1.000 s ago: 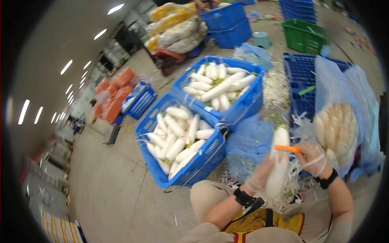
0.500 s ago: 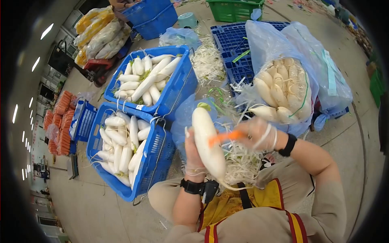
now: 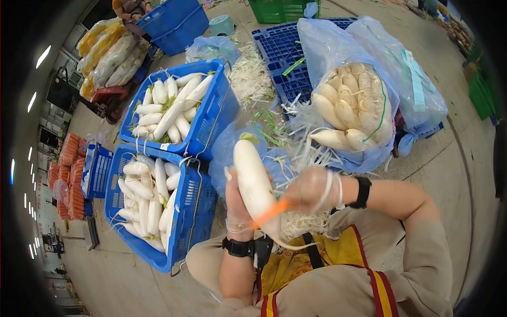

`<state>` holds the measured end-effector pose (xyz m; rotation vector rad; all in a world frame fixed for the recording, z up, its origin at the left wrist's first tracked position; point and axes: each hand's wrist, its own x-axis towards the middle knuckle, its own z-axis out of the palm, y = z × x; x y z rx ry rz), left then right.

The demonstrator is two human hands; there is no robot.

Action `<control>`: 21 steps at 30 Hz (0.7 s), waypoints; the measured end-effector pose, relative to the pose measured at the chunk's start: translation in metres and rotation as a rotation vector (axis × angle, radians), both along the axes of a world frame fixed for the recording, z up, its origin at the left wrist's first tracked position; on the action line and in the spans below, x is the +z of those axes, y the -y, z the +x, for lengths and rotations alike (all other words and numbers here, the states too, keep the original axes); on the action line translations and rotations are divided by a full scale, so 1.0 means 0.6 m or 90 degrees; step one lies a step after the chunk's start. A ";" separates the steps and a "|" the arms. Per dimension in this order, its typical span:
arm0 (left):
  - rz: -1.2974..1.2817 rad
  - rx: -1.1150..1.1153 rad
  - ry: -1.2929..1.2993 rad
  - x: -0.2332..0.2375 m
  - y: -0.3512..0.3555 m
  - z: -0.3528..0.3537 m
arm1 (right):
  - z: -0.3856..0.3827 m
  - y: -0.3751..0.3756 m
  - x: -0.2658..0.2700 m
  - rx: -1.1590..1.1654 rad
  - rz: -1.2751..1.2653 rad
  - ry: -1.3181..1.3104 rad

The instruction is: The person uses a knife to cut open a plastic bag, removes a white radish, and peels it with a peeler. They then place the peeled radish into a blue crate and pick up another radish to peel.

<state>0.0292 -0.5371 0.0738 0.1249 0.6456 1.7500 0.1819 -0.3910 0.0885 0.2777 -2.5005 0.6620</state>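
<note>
A large white daikon radish (image 3: 255,182) is tilted in front of me, its green stub at the top and its thin root pointing down to the right. My left hand (image 3: 237,203), in a clear glove, is wrapped round its left side. In my gloved right hand (image 3: 315,190), blurred by motion, is an orange peeler (image 3: 272,212) that lies across the lower part of the radish. The peeler's blade is too smeared to make out. Behind and below the hands are pale peel shavings (image 3: 303,224) and a blue plastic bag (image 3: 224,153).
Two blue crates, a nearer one (image 3: 177,253) and a farther one (image 3: 211,113), hold daikon at my left. An opened blue bag of daikon (image 3: 348,108) rests on a blue pallet (image 3: 274,50) at right. Another person (image 3: 129,11) is at the far left.
My right hand and the peeler have moved down along the radish toward its root end. The whole view has shifted slightly; my left hand keeps its hold.
</note>
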 end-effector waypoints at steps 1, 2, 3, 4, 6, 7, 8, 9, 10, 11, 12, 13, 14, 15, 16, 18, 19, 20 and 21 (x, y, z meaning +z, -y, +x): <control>-0.006 0.002 0.000 -0.004 0.004 -0.001 | 0.006 0.014 -0.004 0.143 -0.013 0.023; -0.016 0.013 0.006 -0.005 0.005 0.000 | 0.002 0.010 -0.004 0.112 -0.054 0.032; -0.027 0.021 0.012 -0.006 0.005 0.003 | -0.018 -0.011 -0.012 0.105 -0.062 0.031; -0.058 0.027 0.041 0.009 -0.002 0.019 | -0.048 -0.046 -0.027 -0.076 -0.029 0.074; -0.046 0.009 0.008 0.008 -0.010 0.045 | -0.052 -0.069 -0.034 -0.257 0.005 0.122; -0.030 -0.003 -0.032 0.013 -0.013 0.051 | -0.047 -0.072 -0.031 -0.263 -0.026 0.162; -0.067 0.022 -0.066 0.023 -0.015 0.052 | -0.045 -0.075 -0.026 -0.266 -0.057 0.201; -0.066 0.027 -0.067 0.043 -0.018 0.053 | -0.029 -0.050 -0.022 -0.167 -0.022 0.056; -0.118 0.098 -0.039 0.063 -0.020 0.053 | -0.009 -0.023 -0.006 -0.055 -0.063 0.025; -0.168 0.167 -0.013 0.074 -0.021 0.049 | -0.003 -0.003 -0.011 -0.049 -0.062 0.024; -0.005 0.080 -0.057 0.027 -0.005 0.017 | 0.002 0.016 -0.017 0.043 -0.069 -0.011; -0.008 0.080 -0.060 0.021 -0.005 0.014 | 0.005 0.025 -0.021 0.132 -0.079 -0.047; -0.040 0.084 -0.055 0.017 -0.003 0.014 | -0.011 0.011 -0.022 0.098 -0.035 -0.015; -0.068 0.086 -0.050 0.015 -0.003 0.017 | -0.033 -0.018 -0.028 0.092 -0.041 -0.014; -0.049 0.067 0.003 0.018 -0.009 0.030 | -0.058 -0.056 -0.035 -0.079 -0.055 0.054; -0.025 0.029 0.004 0.012 -0.014 0.039 | -0.055 -0.068 -0.040 -0.250 -0.067 0.125; 0.003 -0.003 -0.003 0.018 -0.021 0.038 | -0.049 -0.062 -0.039 -0.210 -0.033 0.076; -0.042 0.070 -0.026 0.025 -0.019 0.044 | -0.043 -0.052 -0.039 -0.166 0.000 0.029; -0.043 0.074 -0.026 0.029 -0.015 0.041 | -0.028 -0.027 -0.035 -0.162 -0.001 0.030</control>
